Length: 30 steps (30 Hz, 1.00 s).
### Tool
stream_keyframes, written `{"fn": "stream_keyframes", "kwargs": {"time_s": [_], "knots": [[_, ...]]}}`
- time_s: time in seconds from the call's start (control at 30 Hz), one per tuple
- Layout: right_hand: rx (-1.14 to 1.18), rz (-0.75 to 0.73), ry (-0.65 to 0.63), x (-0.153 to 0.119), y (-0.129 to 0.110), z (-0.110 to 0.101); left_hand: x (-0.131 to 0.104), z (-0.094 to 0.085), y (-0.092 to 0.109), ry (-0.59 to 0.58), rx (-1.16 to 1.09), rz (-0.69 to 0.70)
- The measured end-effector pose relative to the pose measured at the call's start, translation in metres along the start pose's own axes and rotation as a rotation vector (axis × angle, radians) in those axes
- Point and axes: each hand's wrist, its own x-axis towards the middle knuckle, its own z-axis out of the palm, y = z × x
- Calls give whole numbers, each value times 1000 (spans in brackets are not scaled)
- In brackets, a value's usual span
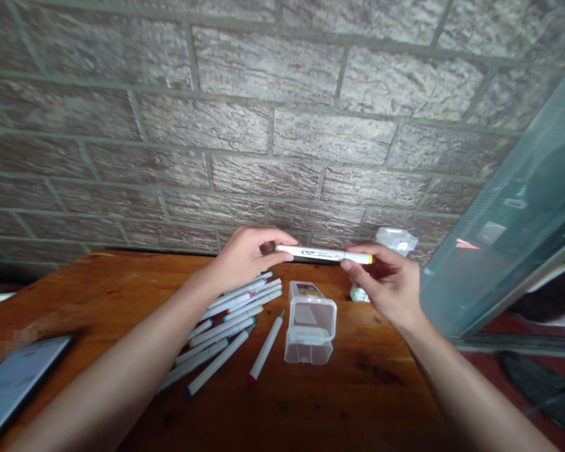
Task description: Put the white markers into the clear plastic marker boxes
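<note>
A white marker with yellow ends (324, 254) is held level above the back of the table, between both hands. My left hand (258, 251) pinches its left end with thumb and fingers. Its right end is gripped by my right hand (386, 276). Below, several white markers (235, 314) with coloured ends lie in a loose pile on the wooden table (358, 402). One marker with a red end (267, 347) lies apart, just left of an open clear plastic box (309, 336).
Behind my right hand stands another clear container (397, 239), partly hidden. A tablet or similar screen (23, 383) lies at the table's left. A brick wall (235, 125) rises behind the table, with a glass panel (503, 188) at the right.
</note>
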Motion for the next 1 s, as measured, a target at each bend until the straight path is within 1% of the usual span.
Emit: {"fn": "stream_keyframes", "kwargs": {"time_s": [0.07,0.13,0.2,0.3,0.4,0.53,0.67,0.83,0.93,1.0], "knots": [[43,-28,-8,15,-15,7,-1,3,-4,-8,74,68],[89,-67,-47,29,-29,18,-2,7,-6,-11,165,138],[106,-98,-123,38,-40,30,-2,10,-6,-4,219,177],[44,-167,-243,44,-51,40,-2,13,-6,47,236,206],[-21,-228,-316,44,-55,40,-2,17,-8,43,277,225],[-37,-241,-364,43,-54,35,-5,23,-12,51,307,222],[-15,-273,-356,44,-53,35,-7,28,-9,49,277,224],[-3,-301,-263,39,-53,38,-8,30,0,86,216,239],[-18,-332,-197,35,-54,38,-9,28,3,136,179,253],[-39,-375,-178,33,-57,37,-8,27,4,183,152,253]]}}
